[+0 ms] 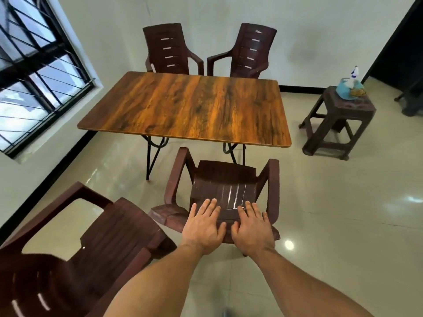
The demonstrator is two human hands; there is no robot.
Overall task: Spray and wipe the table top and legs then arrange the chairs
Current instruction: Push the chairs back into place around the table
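Observation:
A wooden folding table (pixel 187 106) with black metal legs (pixel 151 156) stands in the middle of the room. Two brown plastic chairs (pixel 170 50) (pixel 248 51) face it from the far side. A third brown chair (pixel 225 179) stands at the near side, its seat partly under the table edge. My left hand (pixel 203 227) and my right hand (pixel 253 228) both rest flat, fingers straight, on the top of that chair's backrest. A fourth brown chair (pixel 91 248) stands at the lower left, away from the table.
A brown plastic stool (pixel 338 124) at the right carries a spray bottle (pixel 353 75) and cloths (pixel 348 89). A barred window (pixel 34 69) fills the left wall. A dark doorway (pixel 402 46) opens at the far right. The floor is glossy tile.

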